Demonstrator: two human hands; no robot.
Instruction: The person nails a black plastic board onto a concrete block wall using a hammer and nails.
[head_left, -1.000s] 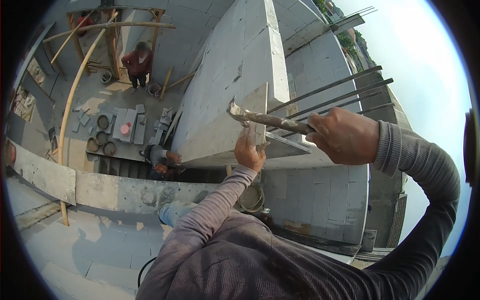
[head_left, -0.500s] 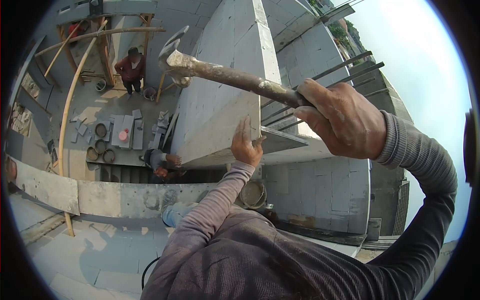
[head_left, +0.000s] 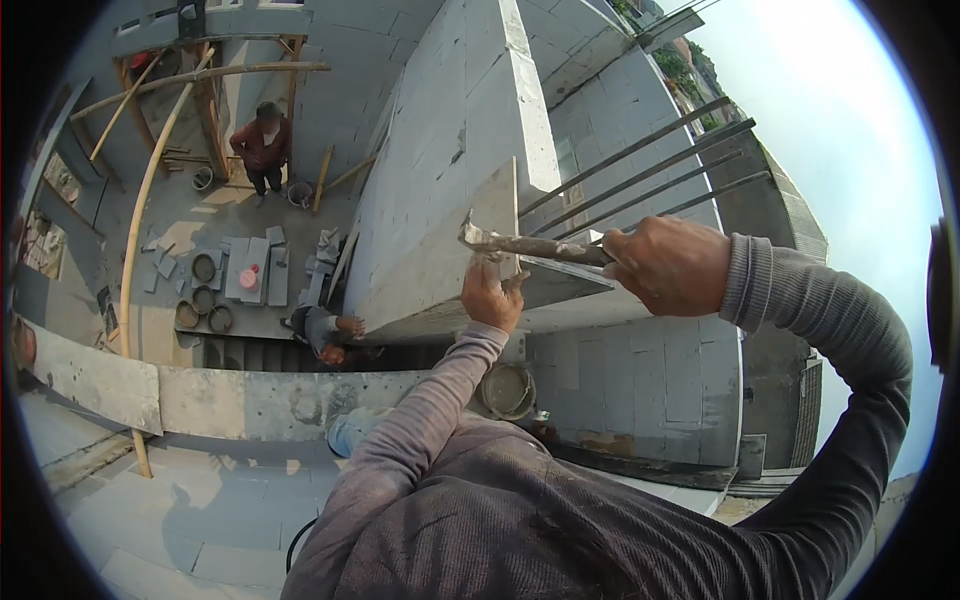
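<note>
My right hand (head_left: pixel 672 265) is wrapped round the handle of a worn, mortar-spattered claw hammer (head_left: pixel 540 247). The hammer lies nearly level, its head just above the fingertips of my left hand (head_left: pixel 492 298). Those fingers point up against a grey board (head_left: pixel 440 250) on the side of the block wall, near the board's edge; whether they pinch a nail there is hidden by the hammer head. Several dark steel bars (head_left: pixel 640 150) stick out to the right behind the hammer.
A person in a red top (head_left: pixel 262 150) stands on the floor below. Another person (head_left: pixel 320 328) is beneath the wall by the stair opening. A concrete ledge (head_left: pixel 240 400) crosses in front of me, with a bucket (head_left: pixel 506 390) nearby. Bamboo poles (head_left: pixel 135 250) stand at left.
My right hand has brought the hammer down and slightly left, from raised above to beside my left fingertips. My left hand has stayed against the board.
</note>
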